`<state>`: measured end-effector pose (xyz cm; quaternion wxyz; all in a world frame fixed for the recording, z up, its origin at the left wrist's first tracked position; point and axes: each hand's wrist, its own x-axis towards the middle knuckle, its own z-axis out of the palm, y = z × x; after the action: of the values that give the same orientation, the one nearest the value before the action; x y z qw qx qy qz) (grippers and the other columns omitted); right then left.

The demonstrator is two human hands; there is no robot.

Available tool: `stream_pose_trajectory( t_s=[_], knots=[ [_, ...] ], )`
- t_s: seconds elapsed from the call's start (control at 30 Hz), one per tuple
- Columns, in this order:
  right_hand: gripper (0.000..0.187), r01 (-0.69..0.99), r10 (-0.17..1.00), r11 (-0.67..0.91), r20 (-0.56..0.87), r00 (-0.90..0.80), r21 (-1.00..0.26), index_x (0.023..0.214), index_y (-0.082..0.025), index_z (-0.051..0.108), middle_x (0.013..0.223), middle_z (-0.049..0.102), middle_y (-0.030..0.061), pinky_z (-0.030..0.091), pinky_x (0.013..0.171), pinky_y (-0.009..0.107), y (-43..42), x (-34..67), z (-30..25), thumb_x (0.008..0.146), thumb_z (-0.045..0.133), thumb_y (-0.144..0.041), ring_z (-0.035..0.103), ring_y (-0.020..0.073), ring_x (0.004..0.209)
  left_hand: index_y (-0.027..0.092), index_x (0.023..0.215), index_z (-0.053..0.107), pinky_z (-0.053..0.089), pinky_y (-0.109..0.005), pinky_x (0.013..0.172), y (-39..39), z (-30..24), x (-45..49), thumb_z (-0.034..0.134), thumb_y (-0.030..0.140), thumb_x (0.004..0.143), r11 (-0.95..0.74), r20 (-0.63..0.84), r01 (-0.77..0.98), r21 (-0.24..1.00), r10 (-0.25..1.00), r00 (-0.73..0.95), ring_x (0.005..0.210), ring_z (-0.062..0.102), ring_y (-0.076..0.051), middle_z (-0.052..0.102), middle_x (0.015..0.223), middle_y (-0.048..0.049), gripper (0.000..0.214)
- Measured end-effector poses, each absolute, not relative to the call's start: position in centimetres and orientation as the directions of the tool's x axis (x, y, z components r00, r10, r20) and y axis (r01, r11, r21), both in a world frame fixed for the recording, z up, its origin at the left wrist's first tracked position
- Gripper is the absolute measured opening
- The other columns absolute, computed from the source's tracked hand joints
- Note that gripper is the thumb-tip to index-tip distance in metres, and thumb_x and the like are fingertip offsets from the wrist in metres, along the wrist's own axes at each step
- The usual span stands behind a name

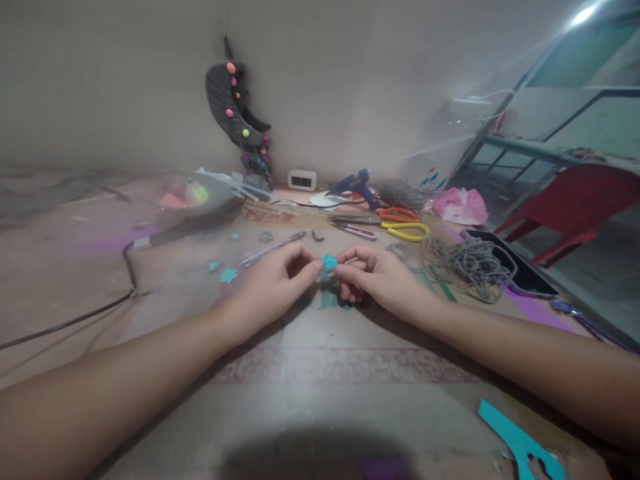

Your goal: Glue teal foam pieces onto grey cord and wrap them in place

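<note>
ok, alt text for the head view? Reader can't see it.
A person's left hand and right hand hold a small turquoise flower-shaped piece between them above a cluttered tabletop. Beyond them lie yellow-handled scissors and a blue glue gun; a tangle of gray yarn sits to the right.

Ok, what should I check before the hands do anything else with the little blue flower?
1. Blue flower held by the left hand and the right hand: ok, pinched between them.
2. Second flower in plain view beyond the left forearm: ok.
3. Glue gun away from both hands: ok, it's near the wall.
4. Glue gun cool: cannot tell.
5. Yarn pile beyond the right forearm neat: not ok, it's a loose tangle.
</note>
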<state>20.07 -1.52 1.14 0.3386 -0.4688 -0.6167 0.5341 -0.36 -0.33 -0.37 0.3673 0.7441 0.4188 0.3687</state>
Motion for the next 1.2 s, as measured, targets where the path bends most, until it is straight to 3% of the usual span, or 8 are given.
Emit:
stream_pose_trajectory(
  t_s=[0.27,0.37,0.5,0.93,1.1,1.2],
  knots=[
    [0.038,0.204,0.944,-0.035,-0.099,-0.314,-0.978,0.085,-0.018,0.060,0.056,0.066,-0.0026,0.037,0.044,0.020,-1.6,20.1,1.2,0.081,0.076,-0.052,0.053,0.0080,0.046,0.020,0.085,0.063,0.044,-0.031,0.070,-0.4,-0.3,-0.5,0.050,0.046,0.099,-0.371,0.212,0.337,0.865,0.880,0.425,0.076,0.059,-0.017,0.065,0.079,-0.0008,0.033],
    [0.038,0.199,0.945,-0.026,-0.089,-0.313,-0.980,0.083,-0.018,0.060,0.055,0.065,-0.0031,0.038,0.045,0.021,-1.5,20.0,1.2,0.079,0.078,-0.052,0.052,0.0080,0.045,0.020,0.092,0.065,0.044,-0.031,0.071,-0.5,-0.3,-0.4,0.055,0.048,0.096,-0.373,0.204,0.361,0.855,0.881,0.427,0.080,0.061,-0.019,0.067,0.085,-0.0016,0.030],
    [0.037,0.204,0.944,-0.019,-0.085,-0.319,-0.979,0.084,-0.019,0.060,0.054,0.064,-0.0040,0.038,0.044,0.021,-1.5,20.0,1.2,0.079,0.077,-0.051,0.052,0.0083,0.045,0.019,0.087,0.064,0.042,-0.030,0.068,-0.6,0.0,-0.3,0.058,0.044,0.092,-0.405,0.204,0.460,0.790,0.882,0.425,0.077,0.058,-0.018,0.066,0.082,-0.0005,0.026],
    [0.025,0.275,0.939,0.056,-0.043,-0.341,-0.960,0.091,-0.018,0.061,0.058,0.064,-0.0027,0.038,0.046,0.021,-1.4,20.1,0.8,0.087,0.068,-0.042,0.054,0.0094,0.048,0.020,0.082,0.062,0.040,-0.031,0.068,-0.6,0.0,-0.3,0.054,0.035,0.094,-0.419,0.206,0.469,0.777,0.874,0.439,0.074,0.055,-0.016,0.063,0.077,0.0016,0.021],
    [0.027,0.420,0.908,0.382,0.248,-0.338,-0.824,0.104,-0.018,0.062,0.079,0.067,0.0003,0.049,0.062,0.026,-1.3,21.2,0.9,0.083,0.072,-0.032,0.062,0.0136,0.068,0.020,0.082,0.060,0.039,-0.030,0.067,-0.2,-0.4,-0.5,0.054,0.038,0.095,-0.339,0.149,0.448,0.827,0.901,0.407,0.072,0.055,-0.016,0.062,0.076,0.0026,0.023],
    [0.010,0.539,0.837,0.547,0.403,-0.371,-0.640,0.096,-0.018,0.065,0.083,0.069,0.0024,0.049,0.068,0.027,-1.2,21.8,1.0,0.087,0.067,-0.022,0.062,0.0141,0.073,0.020,0.080,0.059,0.039,-0.029,0.065,-0.1,-0.6,-0.5,0.055,0.037,0.094,-0.321,0.139,0.434,0.842,0.906,0.399,0.071,0.054,-0.015,0.061,0.074,0.0033,0.022]
  ],
)
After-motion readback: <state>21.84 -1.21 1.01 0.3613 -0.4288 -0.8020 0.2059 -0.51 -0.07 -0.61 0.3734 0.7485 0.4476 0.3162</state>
